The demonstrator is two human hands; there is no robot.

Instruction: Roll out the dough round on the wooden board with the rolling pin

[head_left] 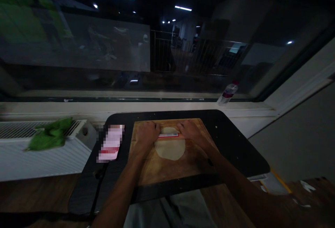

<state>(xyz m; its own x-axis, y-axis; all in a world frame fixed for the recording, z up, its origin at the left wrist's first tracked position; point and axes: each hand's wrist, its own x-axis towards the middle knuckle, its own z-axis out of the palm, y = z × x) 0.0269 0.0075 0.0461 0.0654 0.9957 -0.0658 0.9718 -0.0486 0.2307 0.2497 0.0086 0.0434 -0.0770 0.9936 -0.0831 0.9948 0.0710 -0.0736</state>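
A flat, pale round of dough [170,149] lies on a wooden board [167,172]. Across its far part runs a rolling pin [169,135], with a white, red-edged label showing in the middle. My left hand [148,132] is closed around the pin's left end, and my right hand [188,129] grips the right end. Both hands hide the ends of the pin. Dough shows on the near and far sides of it.
The board rests on a black table [227,144]. A phone [111,143], partly pixelated, lies left of it. A water bottle [227,95] stands on the windowsill. A green cloth [49,134] hangs over the white radiator [52,161]. A dark window [167,46] rises behind.
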